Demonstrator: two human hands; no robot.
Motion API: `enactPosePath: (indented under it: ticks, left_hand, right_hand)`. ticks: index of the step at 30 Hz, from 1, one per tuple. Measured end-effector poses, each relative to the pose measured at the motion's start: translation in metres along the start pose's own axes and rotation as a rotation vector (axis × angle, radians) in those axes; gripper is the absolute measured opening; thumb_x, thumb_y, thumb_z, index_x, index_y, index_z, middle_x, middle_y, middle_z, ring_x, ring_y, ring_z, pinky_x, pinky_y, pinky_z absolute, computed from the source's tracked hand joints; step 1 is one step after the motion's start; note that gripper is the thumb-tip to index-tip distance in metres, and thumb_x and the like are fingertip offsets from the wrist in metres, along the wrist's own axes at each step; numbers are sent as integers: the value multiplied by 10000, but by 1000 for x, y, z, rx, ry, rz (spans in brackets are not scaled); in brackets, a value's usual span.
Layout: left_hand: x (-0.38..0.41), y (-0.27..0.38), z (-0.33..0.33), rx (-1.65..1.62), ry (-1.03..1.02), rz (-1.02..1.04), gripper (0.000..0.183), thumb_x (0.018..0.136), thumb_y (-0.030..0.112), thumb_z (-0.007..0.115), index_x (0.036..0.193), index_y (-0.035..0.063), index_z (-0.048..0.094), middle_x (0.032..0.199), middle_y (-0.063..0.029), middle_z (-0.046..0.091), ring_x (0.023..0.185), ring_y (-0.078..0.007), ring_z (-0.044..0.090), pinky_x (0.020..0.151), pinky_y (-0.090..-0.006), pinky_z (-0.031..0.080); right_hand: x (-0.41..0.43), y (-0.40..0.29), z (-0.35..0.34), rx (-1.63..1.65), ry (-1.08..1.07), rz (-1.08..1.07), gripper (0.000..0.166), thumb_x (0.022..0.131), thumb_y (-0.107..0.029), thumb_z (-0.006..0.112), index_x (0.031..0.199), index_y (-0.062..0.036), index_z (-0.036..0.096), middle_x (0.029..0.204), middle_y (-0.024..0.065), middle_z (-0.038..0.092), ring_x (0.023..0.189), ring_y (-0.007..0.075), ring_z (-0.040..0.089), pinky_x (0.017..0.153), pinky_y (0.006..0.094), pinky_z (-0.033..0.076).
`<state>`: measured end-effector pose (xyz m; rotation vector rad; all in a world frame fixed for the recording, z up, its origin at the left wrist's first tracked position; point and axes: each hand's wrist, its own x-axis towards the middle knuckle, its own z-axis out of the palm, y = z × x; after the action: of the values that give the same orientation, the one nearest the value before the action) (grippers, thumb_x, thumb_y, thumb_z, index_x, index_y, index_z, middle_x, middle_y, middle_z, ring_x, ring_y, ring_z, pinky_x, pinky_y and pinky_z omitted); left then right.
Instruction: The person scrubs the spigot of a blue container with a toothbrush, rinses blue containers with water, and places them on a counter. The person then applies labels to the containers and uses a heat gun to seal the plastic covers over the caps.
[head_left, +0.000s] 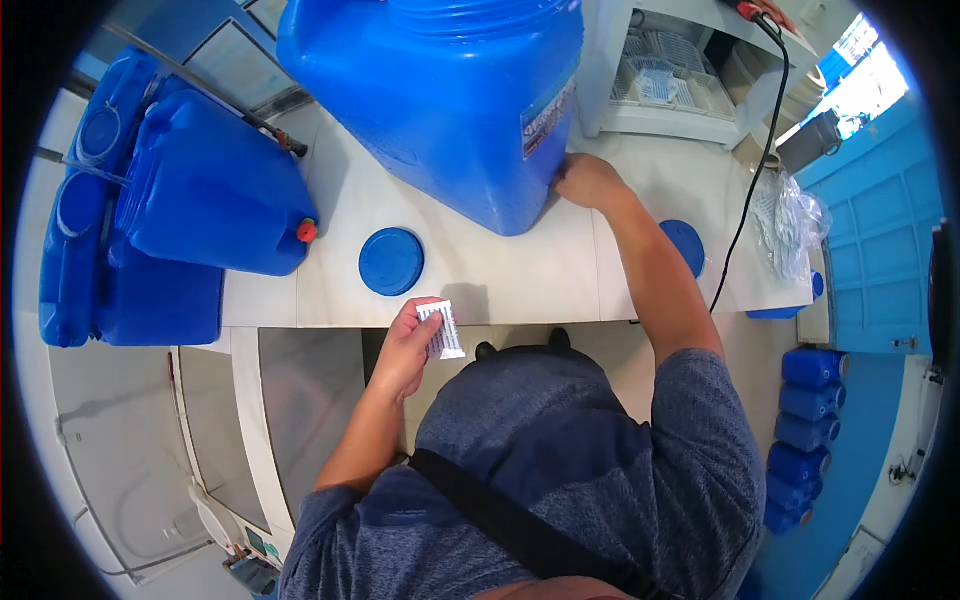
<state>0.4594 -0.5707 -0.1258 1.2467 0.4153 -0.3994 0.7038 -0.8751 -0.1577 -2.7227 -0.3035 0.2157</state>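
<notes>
Between the thumb and fingers of my left hand (409, 341) is a small white packet (444, 330) bearing printed writing, held just off the counter's front edge. My right hand (589, 181) reaches to the lower right side of a large blue plastic jug (450, 112); its fingers are hidden behind the jug, so its grip cannot be made out. The jug stands on the counter with a threaded neck at the top of the view and a label on its right side. A round blue screw cap (391, 262) lies on the counter near my left hand.
More blue jugs (217, 180) stand at the left, one with a red spigot (307, 230). Another blue cap (682, 247) lies beyond my right forearm. A black cable (757, 165) hangs across the counter's right side, near clear plastic bags (787, 217). A white cabinet (675, 124) stands behind.
</notes>
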Motion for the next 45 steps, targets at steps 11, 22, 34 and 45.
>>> enactPosePath:
  ticks: [11,22,34,45]
  left_hand:
    - [-7,13,-1,-370,-97,-95,354,928,-8,503,1278,41,492,1149,-117,640,1026,-219,658,889,-389,578]
    - [12,33,46,5,-164,0,358,964,71,602,1286,26,453,1155,-90,636,1040,-176,642,912,-350,537]
    - [19,50,110,138,-307,279,365,991,47,546,1322,-6,403,1134,-154,675,1031,-161,655,915,-316,530]
    - [4,105,93,668,-528,334,733,872,-15,600,1500,48,228,1327,-178,595,1172,-234,584,1025,-369,444]
  right_hand:
    - [-82,23,-11,116,258,44,308,915,-322,593,1029,-43,652,1022,205,681,963,385,644,832,472,511]
    - [-164,42,5,-251,478,113,531,889,-490,645,1158,-33,668,1180,155,636,1132,368,547,965,546,368]
    - [-168,-75,-30,987,132,-90,166,920,-168,702,905,-27,616,1014,72,665,1009,150,609,897,308,463]
    - [-169,-65,-98,184,16,-754,145,785,-198,772,807,-83,686,1283,106,570,1281,295,468,1115,465,327]
